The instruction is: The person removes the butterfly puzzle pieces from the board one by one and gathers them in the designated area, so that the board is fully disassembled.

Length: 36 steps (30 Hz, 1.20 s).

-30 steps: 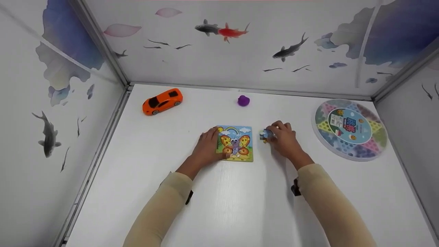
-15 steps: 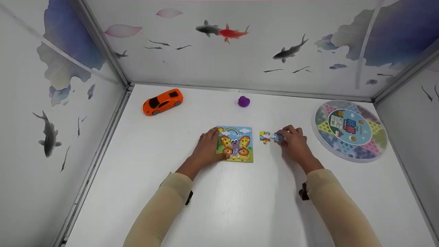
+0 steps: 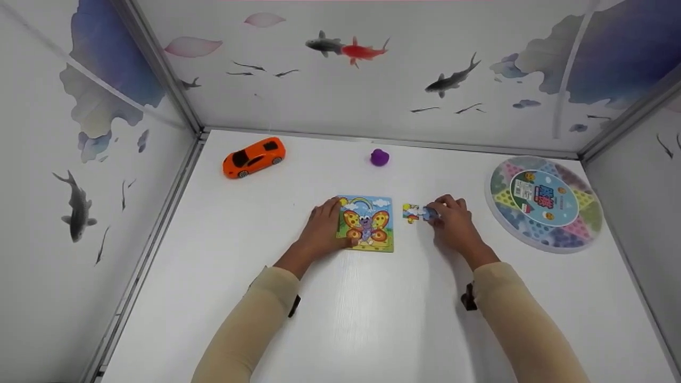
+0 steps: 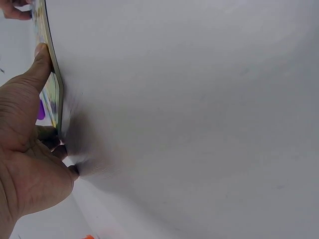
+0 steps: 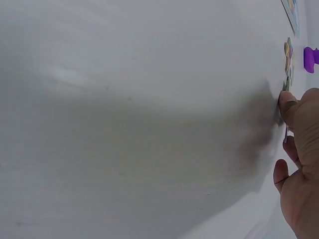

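On the counter (image 3: 340, 308), our left hand (image 3: 322, 229) grips the butterfly puzzle (image 3: 367, 226) at its left edge; a loosened hold could let it skid. Right of it, the fingers of our right hand (image 3: 455, 221) pinch a blue piece (image 3: 429, 214); a careless nudge could disturb the pale piece (image 3: 409, 210) alongside. A second ago, we had that hand nearer the puzzle.

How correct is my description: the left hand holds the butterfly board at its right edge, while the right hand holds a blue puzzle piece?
One detail is wrong: the left hand holds the butterfly board at its left edge, as the head view shows. Meanwhile, the right hand does hold a blue puzzle piece.
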Each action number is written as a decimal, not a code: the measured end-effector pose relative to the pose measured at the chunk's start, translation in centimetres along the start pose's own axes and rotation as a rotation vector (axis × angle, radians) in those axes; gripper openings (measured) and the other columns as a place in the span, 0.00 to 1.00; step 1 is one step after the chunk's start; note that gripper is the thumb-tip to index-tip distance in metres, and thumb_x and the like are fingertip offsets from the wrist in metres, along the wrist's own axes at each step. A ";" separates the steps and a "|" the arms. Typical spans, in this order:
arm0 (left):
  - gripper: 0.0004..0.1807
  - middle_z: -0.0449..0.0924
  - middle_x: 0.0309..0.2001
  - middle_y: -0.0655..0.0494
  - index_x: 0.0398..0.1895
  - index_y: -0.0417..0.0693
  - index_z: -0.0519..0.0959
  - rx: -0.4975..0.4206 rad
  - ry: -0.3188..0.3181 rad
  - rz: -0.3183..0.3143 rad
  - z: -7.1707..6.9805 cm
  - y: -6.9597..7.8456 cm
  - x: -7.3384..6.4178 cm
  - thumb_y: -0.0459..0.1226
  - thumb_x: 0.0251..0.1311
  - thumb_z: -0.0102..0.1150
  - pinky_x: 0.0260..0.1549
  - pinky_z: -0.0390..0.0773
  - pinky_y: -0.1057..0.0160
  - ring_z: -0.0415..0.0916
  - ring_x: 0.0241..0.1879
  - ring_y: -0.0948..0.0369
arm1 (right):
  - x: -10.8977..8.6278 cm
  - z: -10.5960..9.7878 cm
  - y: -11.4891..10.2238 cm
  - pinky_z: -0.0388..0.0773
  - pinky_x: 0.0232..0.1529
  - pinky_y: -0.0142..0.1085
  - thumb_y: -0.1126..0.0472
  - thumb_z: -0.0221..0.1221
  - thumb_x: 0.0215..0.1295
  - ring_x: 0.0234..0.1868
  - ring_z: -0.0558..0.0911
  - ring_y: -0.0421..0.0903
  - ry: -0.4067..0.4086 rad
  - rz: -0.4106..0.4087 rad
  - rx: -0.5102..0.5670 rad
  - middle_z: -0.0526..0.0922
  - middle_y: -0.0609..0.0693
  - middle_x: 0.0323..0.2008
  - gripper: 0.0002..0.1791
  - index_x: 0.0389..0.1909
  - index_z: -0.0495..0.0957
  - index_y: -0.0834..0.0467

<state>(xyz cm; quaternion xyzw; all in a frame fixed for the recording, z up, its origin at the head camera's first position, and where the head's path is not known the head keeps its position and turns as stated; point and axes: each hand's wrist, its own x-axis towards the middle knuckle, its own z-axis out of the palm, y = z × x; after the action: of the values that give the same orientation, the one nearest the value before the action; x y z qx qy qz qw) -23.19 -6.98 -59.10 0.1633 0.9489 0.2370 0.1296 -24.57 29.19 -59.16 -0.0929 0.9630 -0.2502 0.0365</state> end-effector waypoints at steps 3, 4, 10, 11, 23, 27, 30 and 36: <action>0.62 0.49 0.90 0.42 0.90 0.36 0.48 0.001 -0.002 -0.004 0.1 0.0 0.0 0.60 0.70 0.72 0.89 0.48 0.45 0.47 0.90 0.45 | 0.0 0.0 -0.1 0.69 0.65 0.66 0.67 0.63 0.80 0.66 0.69 0.64 -0.005 0.002 0.006 0.76 0.61 0.67 0.20 0.69 0.82 0.61; 0.62 0.49 0.90 0.42 0.90 0.36 0.49 0.003 -0.002 -0.003 0.1 0.0 0.0 0.60 0.70 0.72 0.89 0.48 0.45 0.47 0.90 0.45 | 0.1 0.1 -0.1 0.69 0.65 0.66 0.67 0.63 0.80 0.66 0.69 0.63 -0.006 0.003 0.008 0.76 0.60 0.67 0.20 0.69 0.82 0.60; 0.62 0.49 0.90 0.42 0.90 0.36 0.49 -0.001 -0.013 0.008 0.2 -0.2 0.1 0.61 0.70 0.71 0.89 0.48 0.43 0.47 0.90 0.45 | 0.1 0.3 -0.2 0.71 0.65 0.66 0.68 0.63 0.79 0.65 0.69 0.64 -0.008 -0.004 -0.010 0.76 0.61 0.67 0.20 0.68 0.83 0.60; 0.62 0.49 0.90 0.42 0.90 0.36 0.49 -0.004 -0.015 0.009 0.2 -0.3 0.2 0.61 0.70 0.71 0.89 0.48 0.42 0.47 0.90 0.44 | 0.2 0.3 -0.1 0.71 0.64 0.66 0.69 0.63 0.79 0.65 0.69 0.65 -0.007 -0.006 -0.011 0.76 0.62 0.66 0.20 0.68 0.83 0.60; 0.61 0.49 0.90 0.42 0.90 0.36 0.50 -0.001 -0.008 0.007 0.0 -0.1 0.2 0.60 0.69 0.72 0.89 0.49 0.43 0.49 0.89 0.44 | 0.5 0.1 -0.4 0.71 0.67 0.64 0.68 0.64 0.80 0.66 0.71 0.64 -0.030 0.022 0.022 0.74 0.62 0.67 0.21 0.69 0.84 0.58; 0.62 0.49 0.90 0.42 0.90 0.36 0.49 -0.004 -0.017 0.002 -0.1 0.0 0.1 0.60 0.69 0.72 0.89 0.48 0.44 0.48 0.90 0.44 | 0.5 0.1 -0.4 0.73 0.66 0.64 0.68 0.64 0.79 0.65 0.71 0.64 -0.020 0.002 0.010 0.74 0.63 0.67 0.21 0.69 0.85 0.59; 0.62 0.48 0.90 0.43 0.90 0.37 0.48 0.001 -0.024 0.001 -0.1 -0.1 0.2 0.60 0.70 0.71 0.89 0.47 0.44 0.47 0.90 0.45 | 0.5 0.2 -0.2 0.75 0.66 0.62 0.69 0.64 0.78 0.64 0.72 0.64 -0.010 -0.014 0.009 0.74 0.63 0.66 0.21 0.69 0.85 0.60; 0.62 0.48 0.90 0.42 0.90 0.36 0.49 0.002 -0.016 0.004 0.0 -0.2 0.2 0.60 0.70 0.72 0.89 0.48 0.43 0.47 0.90 0.45 | 0.6 0.3 0.0 0.77 0.69 0.62 0.70 0.64 0.79 0.65 0.72 0.65 -0.006 -0.020 0.012 0.74 0.64 0.67 0.21 0.69 0.85 0.59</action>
<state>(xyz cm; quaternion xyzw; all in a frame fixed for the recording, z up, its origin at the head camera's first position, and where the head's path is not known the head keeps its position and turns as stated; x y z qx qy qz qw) -23.41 -7.02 -59.23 0.1672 0.9477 0.2351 0.1364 -25.14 28.90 -59.42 -0.1028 0.9604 -0.2561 0.0377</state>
